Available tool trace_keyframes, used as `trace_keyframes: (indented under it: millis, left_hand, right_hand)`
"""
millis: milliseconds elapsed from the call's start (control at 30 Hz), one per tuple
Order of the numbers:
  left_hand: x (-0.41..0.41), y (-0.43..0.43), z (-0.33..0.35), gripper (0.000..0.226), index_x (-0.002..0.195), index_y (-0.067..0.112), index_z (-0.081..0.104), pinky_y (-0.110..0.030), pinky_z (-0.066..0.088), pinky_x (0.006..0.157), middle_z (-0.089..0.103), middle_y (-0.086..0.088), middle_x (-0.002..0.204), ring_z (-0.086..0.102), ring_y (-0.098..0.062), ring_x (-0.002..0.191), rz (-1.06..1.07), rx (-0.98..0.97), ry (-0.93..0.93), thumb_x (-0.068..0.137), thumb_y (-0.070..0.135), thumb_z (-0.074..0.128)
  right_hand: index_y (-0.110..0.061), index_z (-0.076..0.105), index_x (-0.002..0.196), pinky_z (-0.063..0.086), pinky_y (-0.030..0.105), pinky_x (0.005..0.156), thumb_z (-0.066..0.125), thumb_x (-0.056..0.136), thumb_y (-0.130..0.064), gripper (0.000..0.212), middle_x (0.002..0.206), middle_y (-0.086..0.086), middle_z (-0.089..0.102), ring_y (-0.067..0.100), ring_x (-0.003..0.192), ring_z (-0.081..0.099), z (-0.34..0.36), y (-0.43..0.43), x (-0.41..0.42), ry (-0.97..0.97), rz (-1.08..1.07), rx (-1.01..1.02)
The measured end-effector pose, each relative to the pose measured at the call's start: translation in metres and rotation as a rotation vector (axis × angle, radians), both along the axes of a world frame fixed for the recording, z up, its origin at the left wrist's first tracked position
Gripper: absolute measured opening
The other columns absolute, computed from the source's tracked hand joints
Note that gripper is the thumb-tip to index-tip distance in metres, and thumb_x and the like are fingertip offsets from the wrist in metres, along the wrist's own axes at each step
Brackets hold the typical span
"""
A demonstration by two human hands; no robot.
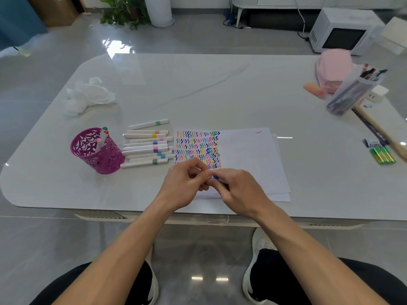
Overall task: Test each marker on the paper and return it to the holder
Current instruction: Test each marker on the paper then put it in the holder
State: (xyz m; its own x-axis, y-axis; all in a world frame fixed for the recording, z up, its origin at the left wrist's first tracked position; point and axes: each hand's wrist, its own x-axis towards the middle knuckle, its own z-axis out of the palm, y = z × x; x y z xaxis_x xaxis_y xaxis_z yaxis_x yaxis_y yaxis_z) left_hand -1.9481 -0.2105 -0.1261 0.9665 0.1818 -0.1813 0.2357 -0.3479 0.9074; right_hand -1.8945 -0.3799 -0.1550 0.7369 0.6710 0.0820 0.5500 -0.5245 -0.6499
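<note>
Both hands on one blue-banded marker (216,178), cap end, over near edge of paper (246,150).

Risk as I judged it: a hard tug w/ the cap could jerk the tip across my skin or the squiggle rows, or flick the cap off the table (198,84). My left hand (187,183) was curled, fingertips pinched on one end; my right hand (237,190) was closed round the barrel. Cap on or off, couldn't tell. Other markers (146,145) lay beside the purple holder (97,151), w/ a few already in it.
</note>
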Motion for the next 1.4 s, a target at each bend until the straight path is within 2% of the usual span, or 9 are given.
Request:
trace_keyframes:
  millis: [267, 400, 500, 600, 767, 900, 1133, 1300, 1400]
  left_hand:
    - [0.0, 0.002, -0.004, 0.011, 0.088, 0.005, 0.069, -0.038, 0.062, 0.071, 0.076, -0.01, 0.072, 0.074, -0.025, 0.067, 0.035, -0.069, 0.042, 0.094, 0.015, 0.068]
    - [0.001, 0.006, -0.004, 0.009, 0.089, 0.008, 0.07, -0.036, 0.062, 0.072, 0.076, -0.007, 0.072, 0.074, -0.023, 0.067, 0.054, -0.047, 0.034, 0.094, 0.016, 0.069]
    - [0.002, 0.008, -0.003, 0.01, 0.091, 0.009, 0.069, -0.03, 0.061, 0.068, 0.076, -0.004, 0.072, 0.074, -0.021, 0.067, 0.089, -0.053, 0.013, 0.095, 0.018, 0.067]
    - [0.005, 0.014, -0.006, 0.01, 0.091, 0.013, 0.068, -0.023, 0.059, 0.063, 0.075, -0.001, 0.073, 0.072, -0.015, 0.066, 0.16, 0.008, -0.03, 0.096, 0.021, 0.066]
    - [0.008, 0.02, -0.014, 0.008, 0.09, 0.019, 0.065, -0.019, 0.057, 0.065, 0.073, 0.005, 0.077, 0.071, -0.007, 0.066, 0.23, 0.068, -0.041, 0.096, 0.024, 0.065]
    - [0.008, 0.02, -0.017, 0.007, 0.092, 0.02, 0.064, -0.023, 0.06, 0.068, 0.073, 0.006, 0.079, 0.07, -0.005, 0.067, 0.218, 0.112, -0.036, 0.096, 0.026, 0.065]
    - [0.006, 0.018, -0.019, 0.007, 0.099, 0.028, 0.064, -0.03, 0.054, 0.066, 0.066, 0.007, 0.075, 0.064, -0.011, 0.07, 0.093, 0.39, -0.051, 0.095, 0.033, 0.064]
    - [0.004, 0.015, -0.023, 0.017, 0.112, 0.031, 0.062, -0.028, 0.043, 0.069, 0.059, 0.012, 0.077, 0.057, -0.007, 0.073, -0.023, 0.506, -0.007, 0.097, 0.039, 0.059]
    - [0.004, 0.015, -0.023, 0.02, 0.114, 0.03, 0.062, -0.026, 0.04, 0.068, 0.056, 0.015, 0.076, 0.054, -0.005, 0.07, -0.05, 0.537, 0.003, 0.099, 0.041, 0.057]
  right_hand:
    - [-0.024, 0.066, 0.096, 0.044, 0.037, 0.058, 0.049, 0.105, -0.039, 0.025, 0.069, -0.008, 0.058, 0.019, 0.065, 0.052, 0.002, 0.003, -0.004, -0.085, -0.044, -0.102]
    - [-0.042, 0.069, 0.119, 0.042, 0.035, 0.058, 0.049, 0.104, -0.05, 0.026, 0.068, -0.002, 0.066, 0.022, 0.065, 0.057, 0.004, 0.002, -0.006, -0.087, -0.09, -0.101]
    - [-0.04, 0.061, 0.135, 0.04, 0.034, 0.062, 0.052, 0.101, -0.056, 0.039, 0.058, -0.01, 0.052, 0.012, 0.06, 0.048, 0.006, 0.002, -0.003, 0.052, -0.141, -0.069]
    - [-0.028, 0.038, 0.138, 0.037, 0.033, 0.059, 0.055, 0.102, -0.045, 0.042, 0.057, -0.008, 0.043, 0.012, 0.055, 0.043, 0.008, -0.002, 0.002, 0.186, -0.166, -0.035]
    - [-0.028, 0.029, 0.118, 0.045, 0.043, 0.065, 0.047, 0.105, -0.024, 0.023, 0.081, 0.014, 0.063, 0.013, 0.06, 0.052, 0.019, -0.008, 0.005, 0.36, -0.191, 0.039]
    - [-0.028, 0.03, 0.113, 0.043, 0.025, 0.069, 0.041, 0.106, -0.014, 0.019, 0.098, 0.007, 0.068, 0.003, 0.071, 0.053, 0.021, -0.007, 0.006, 0.424, -0.209, 0.061]
    - [-0.013, 0.063, 0.108, 0.045, 0.032, 0.05, 0.03, 0.104, -0.003, 0.035, 0.095, 0.011, 0.071, 0.02, 0.054, 0.053, 0.02, -0.005, 0.013, 0.738, -0.322, 0.482]
    - [-0.003, 0.067, 0.118, 0.055, 0.036, 0.059, 0.029, 0.093, 0.009, 0.047, 0.091, 0.018, 0.067, 0.027, 0.064, 0.061, 0.022, -0.006, 0.018, 0.983, -0.37, 0.781]
    - [-0.005, 0.062, 0.125, 0.058, 0.036, 0.068, 0.047, 0.102, 0.002, 0.029, 0.09, 0.015, 0.066, 0.026, 0.076, 0.066, 0.019, -0.008, 0.02, 1.058, -0.301, 0.819]
